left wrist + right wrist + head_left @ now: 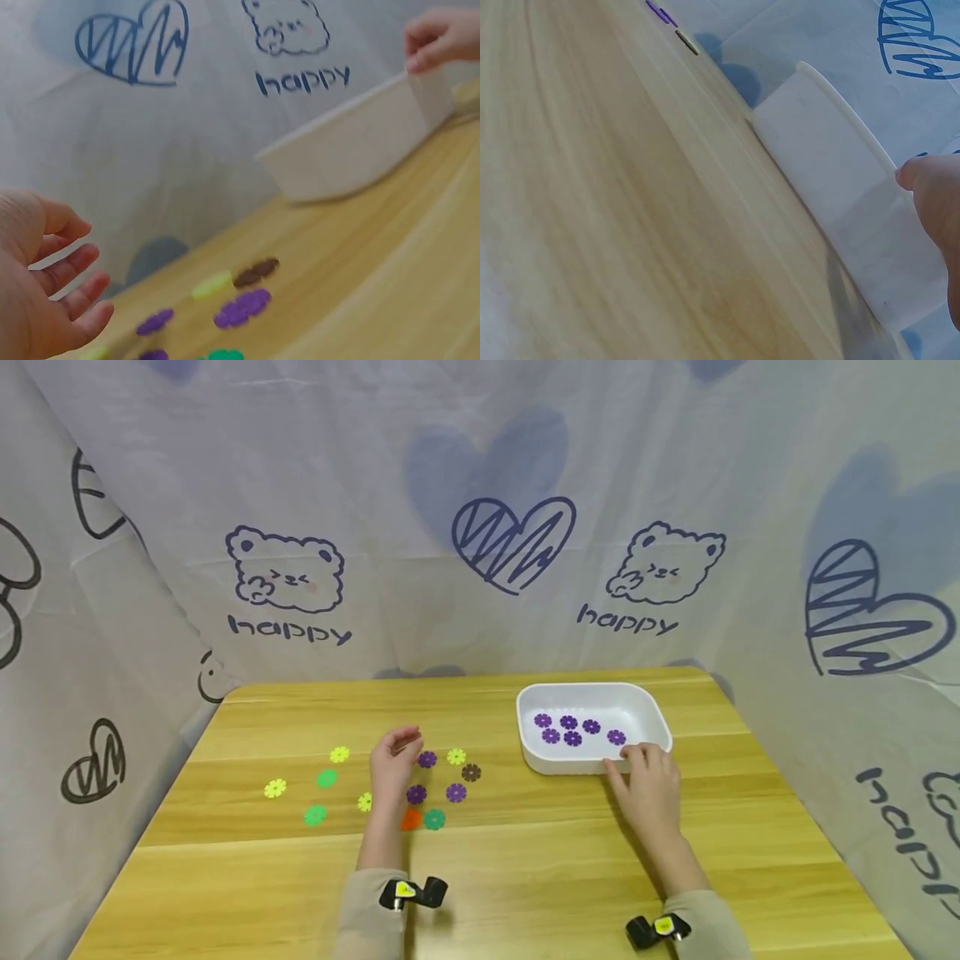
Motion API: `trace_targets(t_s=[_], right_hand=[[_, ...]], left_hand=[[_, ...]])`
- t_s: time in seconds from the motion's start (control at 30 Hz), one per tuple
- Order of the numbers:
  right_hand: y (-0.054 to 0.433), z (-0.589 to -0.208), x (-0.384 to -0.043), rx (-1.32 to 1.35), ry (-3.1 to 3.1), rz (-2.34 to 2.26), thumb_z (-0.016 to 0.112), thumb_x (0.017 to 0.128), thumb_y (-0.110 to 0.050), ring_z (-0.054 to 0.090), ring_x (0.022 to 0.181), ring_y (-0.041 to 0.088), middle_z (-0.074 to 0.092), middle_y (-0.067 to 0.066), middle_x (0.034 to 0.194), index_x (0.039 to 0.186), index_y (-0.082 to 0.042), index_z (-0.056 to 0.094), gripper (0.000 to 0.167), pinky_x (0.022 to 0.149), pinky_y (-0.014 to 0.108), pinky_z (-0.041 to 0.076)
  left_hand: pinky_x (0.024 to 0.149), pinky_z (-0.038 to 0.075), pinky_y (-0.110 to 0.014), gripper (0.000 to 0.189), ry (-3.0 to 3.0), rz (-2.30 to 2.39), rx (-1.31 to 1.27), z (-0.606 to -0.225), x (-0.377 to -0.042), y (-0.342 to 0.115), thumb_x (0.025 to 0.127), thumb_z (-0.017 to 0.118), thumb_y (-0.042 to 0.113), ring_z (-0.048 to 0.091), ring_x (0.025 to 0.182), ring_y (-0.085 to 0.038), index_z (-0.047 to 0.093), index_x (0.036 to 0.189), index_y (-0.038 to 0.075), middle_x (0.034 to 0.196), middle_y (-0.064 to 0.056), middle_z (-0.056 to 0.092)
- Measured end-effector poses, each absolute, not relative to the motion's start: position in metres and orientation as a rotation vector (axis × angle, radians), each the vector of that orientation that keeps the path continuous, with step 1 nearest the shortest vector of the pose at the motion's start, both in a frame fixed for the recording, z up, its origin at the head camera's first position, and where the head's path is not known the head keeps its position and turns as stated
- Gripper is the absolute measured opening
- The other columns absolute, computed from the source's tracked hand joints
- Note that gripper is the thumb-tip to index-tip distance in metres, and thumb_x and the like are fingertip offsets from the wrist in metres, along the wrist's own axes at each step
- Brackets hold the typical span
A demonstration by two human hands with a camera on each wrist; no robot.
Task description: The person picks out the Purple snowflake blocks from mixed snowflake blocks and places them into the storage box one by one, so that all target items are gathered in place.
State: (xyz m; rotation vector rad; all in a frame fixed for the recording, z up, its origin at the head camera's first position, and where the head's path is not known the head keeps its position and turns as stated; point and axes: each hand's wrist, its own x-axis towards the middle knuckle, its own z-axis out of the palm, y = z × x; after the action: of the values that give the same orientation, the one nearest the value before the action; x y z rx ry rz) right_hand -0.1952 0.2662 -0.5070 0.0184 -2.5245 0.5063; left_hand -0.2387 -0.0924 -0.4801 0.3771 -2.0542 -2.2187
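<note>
My left hand hovers over the scattered pieces with loosely bent fingers and nothing visible in them. A purple snowflake disc lies just right of its fingertips; another purple disc and a lighter purple disc lie nearer the front. On the right, my right hand grips the front right rim of a white plastic bin, thumb outside and fingers over the edge. Inside the bin lie several purple discs. In the left wrist view, the left hand shows spread, curved fingers.
Around the left hand lie yellow discs, green discs, a brown disc, a teal disc and an orange disc partly behind the wrist. A printed cloth hangs behind the wooden table.
</note>
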Motion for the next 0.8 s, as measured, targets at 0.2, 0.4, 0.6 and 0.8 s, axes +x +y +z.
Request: trace_targets(t_s=[0.2, 0.4, 0.6, 0.8], right_hand=[[0.267, -0.508, -0.195, 0.024, -2.518, 0.498, 0.068, 0.089, -0.033, 0.051, 0.102, 0.037, 0.056, 0.02, 0.105, 0.102, 0.0, 0.06, 0.036, 0.096, 0.056, 0.039], [0.266, -0.509, -0.195, 0.02, -2.523, 0.511, 0.068, 0.09, -0.032, 0.05, 0.102, 0.037, 0.055, 0.02, 0.106, 0.102, 0.0, 0.06, 0.036, 0.096, 0.056, 0.038], [0.266, -0.509, -0.195, 0.021, -2.522, 0.515, 0.068, 0.09, -0.031, 0.049, 0.103, 0.037, 0.055, 0.02, 0.107, 0.102, 0.0, 0.06, 0.035, 0.097, 0.057, 0.038], [0.266, -0.508, -0.194, 0.021, -2.529, 0.52, 0.068, 0.09, -0.032, 0.049, 0.104, 0.038, 0.055, 0.02, 0.107, 0.102, 0.0, 0.059, 0.035, 0.098, 0.057, 0.038]], left_hand=[[0.108, 0.043, -0.044, 0.037, -2.128, -2.163, 0.374, -0.501, -0.244, -0.095, 0.093, 0.059, 0.006, 0.052, 0.123, -0.03, 0.057, 0.129, 0.0, 0.136, -0.02, 0.055], [0.109, 0.042, -0.047, 0.044, -2.354, -2.041, 0.33, -0.508, -0.245, -0.092, 0.09, 0.065, 0.009, 0.051, 0.126, -0.034, 0.056, 0.133, 0.004, 0.135, -0.021, 0.055], [0.109, 0.043, -0.047, 0.045, -2.535, -1.839, 0.306, -0.508, -0.244, -0.088, 0.09, 0.064, 0.007, 0.052, 0.127, -0.037, 0.055, 0.134, 0.004, 0.134, -0.021, 0.058], [0.101, 0.05, -0.045, 0.039, -2.568, -1.606, 0.367, -0.51, -0.249, -0.079, 0.086, 0.06, -0.005, 0.059, 0.117, -0.037, 0.062, 0.125, -0.001, 0.122, -0.021, 0.066]])
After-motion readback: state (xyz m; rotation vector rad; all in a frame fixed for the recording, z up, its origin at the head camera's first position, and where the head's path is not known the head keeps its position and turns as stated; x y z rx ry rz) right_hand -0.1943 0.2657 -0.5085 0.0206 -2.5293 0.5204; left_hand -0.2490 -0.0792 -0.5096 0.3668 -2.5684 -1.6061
